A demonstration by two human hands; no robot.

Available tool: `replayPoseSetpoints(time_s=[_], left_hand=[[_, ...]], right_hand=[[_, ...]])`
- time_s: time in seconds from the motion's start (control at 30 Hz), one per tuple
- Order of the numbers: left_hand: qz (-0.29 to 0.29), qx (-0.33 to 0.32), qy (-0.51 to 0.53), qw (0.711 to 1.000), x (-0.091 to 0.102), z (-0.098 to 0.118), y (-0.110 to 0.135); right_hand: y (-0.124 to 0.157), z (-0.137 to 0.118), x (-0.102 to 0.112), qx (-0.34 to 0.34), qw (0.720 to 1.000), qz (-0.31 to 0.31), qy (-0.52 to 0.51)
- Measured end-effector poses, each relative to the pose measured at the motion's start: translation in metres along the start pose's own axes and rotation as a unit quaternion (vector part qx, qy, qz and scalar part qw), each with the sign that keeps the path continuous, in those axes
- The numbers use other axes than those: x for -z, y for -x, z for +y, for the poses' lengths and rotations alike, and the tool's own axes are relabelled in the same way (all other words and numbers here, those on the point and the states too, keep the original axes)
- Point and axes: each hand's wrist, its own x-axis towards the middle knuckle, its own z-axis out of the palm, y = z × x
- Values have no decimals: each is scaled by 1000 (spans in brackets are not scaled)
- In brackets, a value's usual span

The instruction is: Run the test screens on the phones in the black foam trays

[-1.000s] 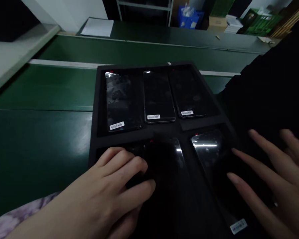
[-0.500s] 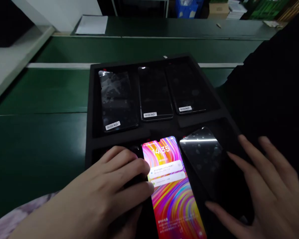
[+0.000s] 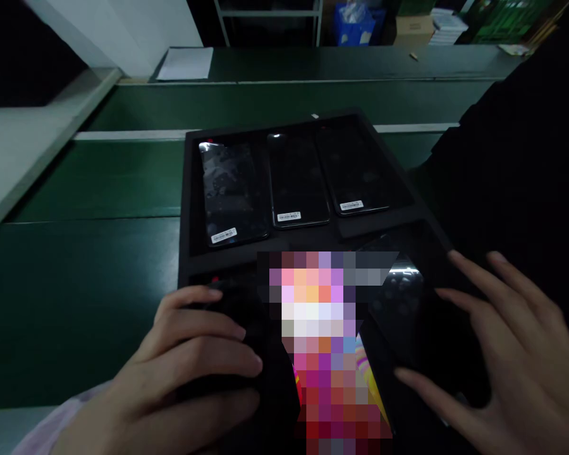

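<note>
A black foam tray (image 3: 184, 208) lies on the green bench and holds several phones. Three dark phones with white barcode labels fill its far row: left (image 3: 230, 189), middle (image 3: 296, 177), right (image 3: 353, 167). In the near row, my left hand (image 3: 184, 366) lies on a dark phone (image 3: 237, 303) at the left, fingers curled over its edge. A phone with a lit, colourful screen (image 3: 327, 354) sits in the middle. My right hand (image 3: 493, 354) rests with fingers spread on a dark glossy phone (image 3: 403, 303) at the right.
The green bench (image 3: 76, 278) runs left and behind the tray, with a white paper sheet (image 3: 184, 63) at the far side. A pale ledge (image 3: 19, 139) borders the left. Boxes and a blue bin (image 3: 353, 25) stand at the back. A dark mass (image 3: 516, 158) fills the right.
The middle near phone's screen lit up from dark. My left hand drew back toward me along the left phone. The right phone tilted and my right hand shifted over it.
</note>
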Motion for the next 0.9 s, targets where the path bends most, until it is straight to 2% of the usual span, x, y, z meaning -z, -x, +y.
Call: replayPoseSetpoints(time_s=[0.1, 0.17, 0.3, 0.5, 0.77, 0.9], left_hand=[[13, 8, 6, 1000, -6, 2, 14], [27, 45, 6, 999, -7, 1, 15], [30, 88, -27, 995, -4, -2, 6], [30, 80, -12, 996, -1, -7, -13], [-36, 28, -49, 998, 1, -1, -20], [-89, 1, -47, 995, 5, 4, -29]], right_hand=[[14, 12, 7, 14, 1000, 6, -5], [18, 12, 10, -20, 999, -2, -27], [17, -2, 11, -64, 996, -12, -69], [19, -9, 9, -44, 992, -15, -116], [18, 0, 10, -36, 990, -11, -135], [20, 1, 14, -64, 986, -15, -153]])
